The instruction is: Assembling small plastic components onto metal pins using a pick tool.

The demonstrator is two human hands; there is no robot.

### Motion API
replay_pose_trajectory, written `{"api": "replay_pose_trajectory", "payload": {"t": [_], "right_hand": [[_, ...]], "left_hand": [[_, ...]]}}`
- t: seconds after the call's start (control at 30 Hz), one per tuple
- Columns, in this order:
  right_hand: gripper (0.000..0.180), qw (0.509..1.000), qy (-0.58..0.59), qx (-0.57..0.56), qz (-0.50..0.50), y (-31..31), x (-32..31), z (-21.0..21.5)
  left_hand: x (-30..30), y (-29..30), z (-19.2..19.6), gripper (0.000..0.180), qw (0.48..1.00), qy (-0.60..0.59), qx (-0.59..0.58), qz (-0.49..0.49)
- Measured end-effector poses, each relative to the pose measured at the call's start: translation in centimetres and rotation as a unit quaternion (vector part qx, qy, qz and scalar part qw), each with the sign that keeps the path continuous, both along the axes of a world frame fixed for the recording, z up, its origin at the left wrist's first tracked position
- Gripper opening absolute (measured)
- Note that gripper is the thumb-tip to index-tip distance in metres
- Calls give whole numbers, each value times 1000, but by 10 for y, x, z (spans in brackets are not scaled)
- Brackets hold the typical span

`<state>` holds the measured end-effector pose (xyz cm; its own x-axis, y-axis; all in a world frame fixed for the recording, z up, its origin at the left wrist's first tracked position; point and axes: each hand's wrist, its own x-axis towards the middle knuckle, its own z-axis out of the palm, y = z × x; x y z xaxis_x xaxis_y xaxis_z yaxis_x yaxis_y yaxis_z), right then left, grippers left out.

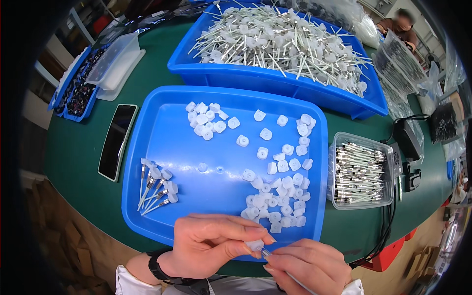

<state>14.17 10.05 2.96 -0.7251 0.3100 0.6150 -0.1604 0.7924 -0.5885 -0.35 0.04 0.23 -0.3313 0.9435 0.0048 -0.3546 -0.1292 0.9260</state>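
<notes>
At the front edge of a shallow blue tray (322, 162), my two hands meet. Between the thumb and fingers of my left hand (209, 243) is a small white plastic cap (254, 244). My right hand (309, 265) pinches a thin white rod with a metal end (265, 252), its tip at the cap. Whether the tip sits inside the cap I cannot tell. Loose white caps (282, 196) lie scattered over the tray's right side and back. Several capped rods (156, 187) lie in a bunch at its left.
Behind the tray stands a deep blue bin (295, 86) heaped with capped rods. A clear box (361, 172) of bare rods is at the right, beside black cables (386, 231). A phone (118, 142) lies left, near clear plastic boxes (115, 64). Another person (400, 27) sits far right.
</notes>
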Motion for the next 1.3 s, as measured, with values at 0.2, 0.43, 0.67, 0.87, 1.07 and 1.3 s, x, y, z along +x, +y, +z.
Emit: {"api": "replay_pose_trajectory", "payload": {"t": [0.2, 0.43, 0.67, 0.87, 1.07, 1.3], "right_hand": [[23, 1000, 8, 0, -4, -1, 0, -1], [31, 999, -19, -47, 17, 5, 3, -6], [54, 990, -57, -119, -46, 22, 12, 15], [26, 992, -124, 7, -27, 8, 8, 6], [22, 996, -70, 35, -53, 2, 8, 5], [17, 999, -15, 5, -37, -2, 3, 2]], "left_hand": [[-1, 0, -6, 20, 992, 112, 52, -14], [-4, 1, -5, 19, 988, 147, 49, -5], [-12, 3, 3, 24, 955, 289, 51, 29], [-2, -1, 8, 29, 980, 198, 13, 7], [-4, 5, 0, 29, 998, 20, 21, -60], [3, -5, -12, 25, 994, -77, 42, -59]]}}
